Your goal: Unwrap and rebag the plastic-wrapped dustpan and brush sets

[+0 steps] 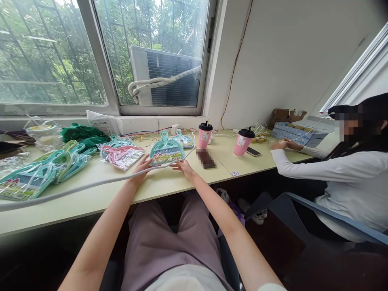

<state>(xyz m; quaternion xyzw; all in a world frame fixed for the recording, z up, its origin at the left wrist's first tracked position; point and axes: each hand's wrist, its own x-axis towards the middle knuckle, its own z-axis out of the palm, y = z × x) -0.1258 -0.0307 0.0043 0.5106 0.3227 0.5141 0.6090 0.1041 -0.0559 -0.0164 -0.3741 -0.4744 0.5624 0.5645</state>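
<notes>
A mint-green mini dustpan and brush set (165, 146) in clear wrapping stands tilted in front of me, its handle pointing away. My left hand (142, 166) grips its left edge, thumb and fingers closed on the wrapping. At the lower right edge, my right hand (184, 168) holds it with bent fingers, partly behind a white cable (106, 182) that crosses the view. Just left lies a pink wrapped dustpan set (123, 157), with another mint-green set (117, 142) behind it. A further wrapped set (184, 139) rests behind the held one.
Several wrapped dustpan sets (33, 176) pile up at the left, near a green bag (81, 135). Two pink cups (204, 137) with black lids stand at the right, near a phone (253, 151). Beyond, a person in white sleeves (303, 165) works beside blue boxes (295, 132).
</notes>
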